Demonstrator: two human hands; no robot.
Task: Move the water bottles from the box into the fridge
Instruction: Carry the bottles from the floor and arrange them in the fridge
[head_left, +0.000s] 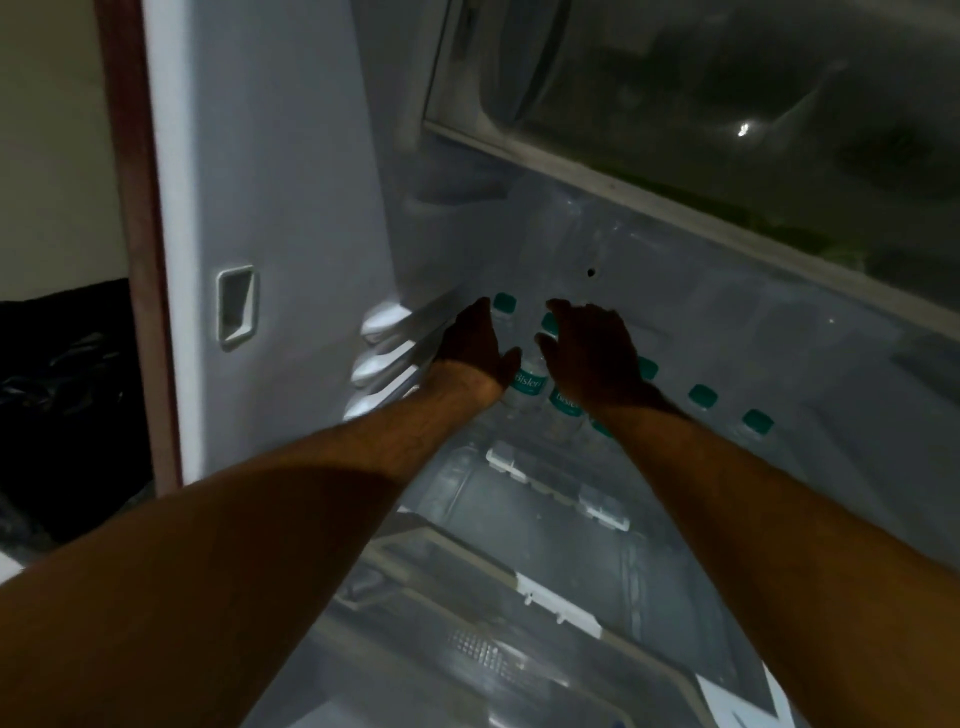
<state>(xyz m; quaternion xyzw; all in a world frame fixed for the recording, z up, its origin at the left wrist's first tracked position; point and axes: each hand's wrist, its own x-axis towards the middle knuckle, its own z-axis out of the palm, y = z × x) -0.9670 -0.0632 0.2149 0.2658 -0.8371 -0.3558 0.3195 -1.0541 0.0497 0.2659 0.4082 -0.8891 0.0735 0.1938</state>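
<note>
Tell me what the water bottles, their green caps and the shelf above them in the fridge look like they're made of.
The small clear water bottles with green labels look like thin transparent plastic, glossy, since the fridge shows through them. Their teal-green screw caps look like opaque matte plastic. The see-through shelf above seems to be glass or clear plastic in a white frame; it carries reflections, but the dim light leaves that open.

Bottle row (702, 397) along fridge back.
</note>
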